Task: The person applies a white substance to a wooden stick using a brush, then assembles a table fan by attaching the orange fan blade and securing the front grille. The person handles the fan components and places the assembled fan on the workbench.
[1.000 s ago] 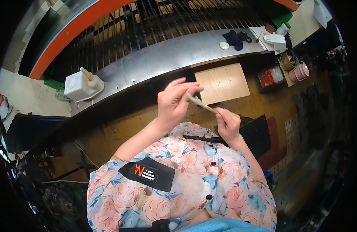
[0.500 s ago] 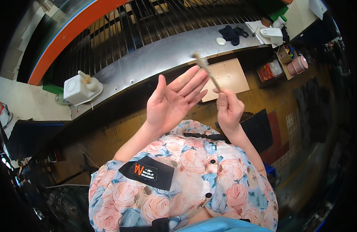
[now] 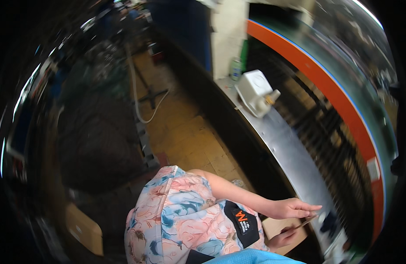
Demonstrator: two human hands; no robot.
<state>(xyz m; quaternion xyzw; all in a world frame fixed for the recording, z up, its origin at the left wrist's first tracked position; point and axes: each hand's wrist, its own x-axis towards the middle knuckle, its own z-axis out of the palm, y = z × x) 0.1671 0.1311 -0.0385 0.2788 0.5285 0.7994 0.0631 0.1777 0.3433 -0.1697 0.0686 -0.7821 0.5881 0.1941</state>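
Observation:
My left hand point(image 3: 292, 208) is held out at the lower right, fingers stretched and pressed side by side, with nothing in the palm that I can see. Just below it, my right hand point(image 3: 283, 239) grips a thin brush point(image 3: 306, 221) by its handle. The brush's far end lies close under my left fingertips; whether it touches them I cannot tell. Motion blurs both hands somewhat. Under them, partly covered, is a light wooden board point(image 3: 296, 246) beside the metal bench point(image 3: 295, 154).
On the bench stand a white box-shaped container point(image 3: 255, 86), a white nozzle bottle point(image 3: 265, 103) and a small can point(image 3: 235, 69). An orange curved frame point(image 3: 308, 66) borders dark slats beyond. A pale hose point(image 3: 136, 94) lies on the tiled floor point(image 3: 190, 145); a large dark heap point(image 3: 97, 136) sits left.
The view has swung to the left, so both hands now appear at the lower right. My left palm has turned from facing up; my right hand still holds the brush.

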